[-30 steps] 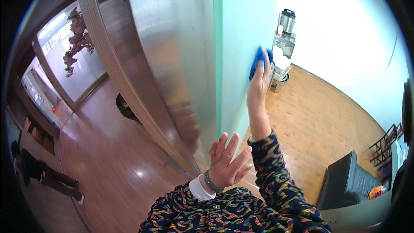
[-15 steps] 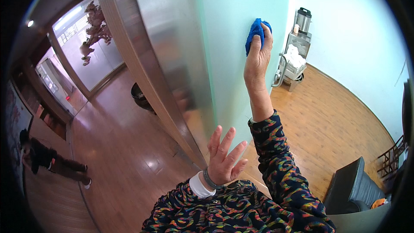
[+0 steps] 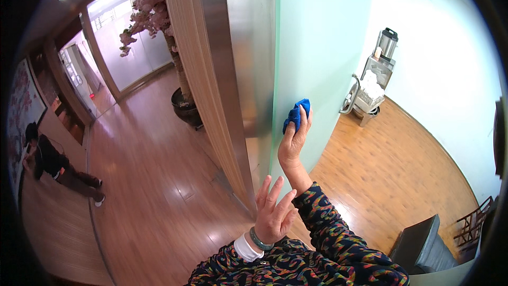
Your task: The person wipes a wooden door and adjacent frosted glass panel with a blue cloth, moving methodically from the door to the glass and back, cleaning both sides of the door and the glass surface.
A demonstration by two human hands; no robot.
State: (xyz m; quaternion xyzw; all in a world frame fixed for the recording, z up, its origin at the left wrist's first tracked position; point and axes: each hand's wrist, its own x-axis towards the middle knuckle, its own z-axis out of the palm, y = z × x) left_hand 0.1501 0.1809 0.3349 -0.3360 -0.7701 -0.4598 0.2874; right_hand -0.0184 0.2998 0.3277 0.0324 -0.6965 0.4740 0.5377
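At frame centre, the right hand [image 3: 294, 140] presses a bunched blue cloth [image 3: 295, 114] against the pale green wall [image 3: 317, 47]. The left hand [image 3: 274, 213], fingers spread wide, holds nothing. Upper right, a wire basket [image 3: 365, 98] holds white items.

We stand on a glossy wooden plank floor [image 3: 159, 190]. On it, by the striped partition, sits a dark round planter [image 3: 186, 110] holding a pink blossom tree. A small metal cart [image 3: 366, 98] rests at the far wall, a dark seat [image 3: 420, 243] at lower right, and another person [image 3: 55, 167] crouches far left.
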